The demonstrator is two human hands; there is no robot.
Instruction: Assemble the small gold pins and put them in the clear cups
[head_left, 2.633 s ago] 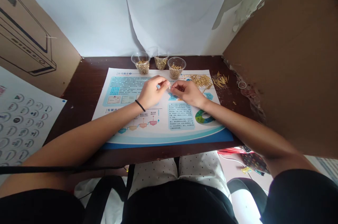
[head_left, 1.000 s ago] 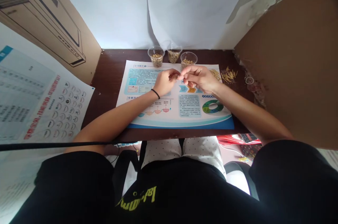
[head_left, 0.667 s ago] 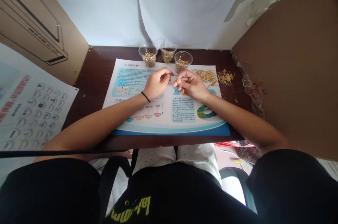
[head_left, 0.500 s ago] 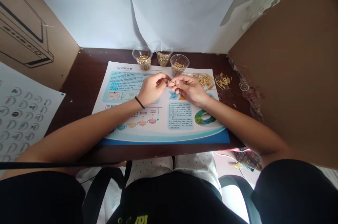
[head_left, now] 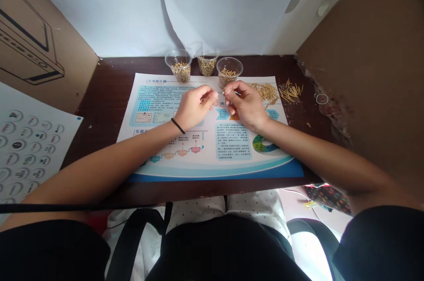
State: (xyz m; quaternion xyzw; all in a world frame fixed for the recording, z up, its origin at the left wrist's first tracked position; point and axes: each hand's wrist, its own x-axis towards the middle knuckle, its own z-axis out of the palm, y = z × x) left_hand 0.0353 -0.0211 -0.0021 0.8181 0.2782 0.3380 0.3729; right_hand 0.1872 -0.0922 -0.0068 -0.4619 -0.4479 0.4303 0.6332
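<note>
My left hand (head_left: 197,105) is over the printed sheet, its thumb and fingers closed together; anything between them is too small to make out. A black band circles that wrist. Just to its right, my right hand (head_left: 247,105) pinches a small brass pin, of which only a tiny tip shows at the fingertips. The two hands are apart by a narrow gap. Behind the right hand stands a clear plastic cup (head_left: 229,69) of brass pins. A heap of longer brass pins (head_left: 267,93) lies beside that hand on the sheet.
Two more clear cups, a left cup (head_left: 179,66) and a middle cup (head_left: 207,65), hold small brass parts. Loose brass pins (head_left: 291,93) lie on the dark table (head_left: 109,91). Cardboard (head_left: 367,60) walls the right side; another printed sheet (head_left: 29,139) is at left.
My hands, whose fingertips met before, have moved apart slightly, the right one going rightward. The view has shifted a little.
</note>
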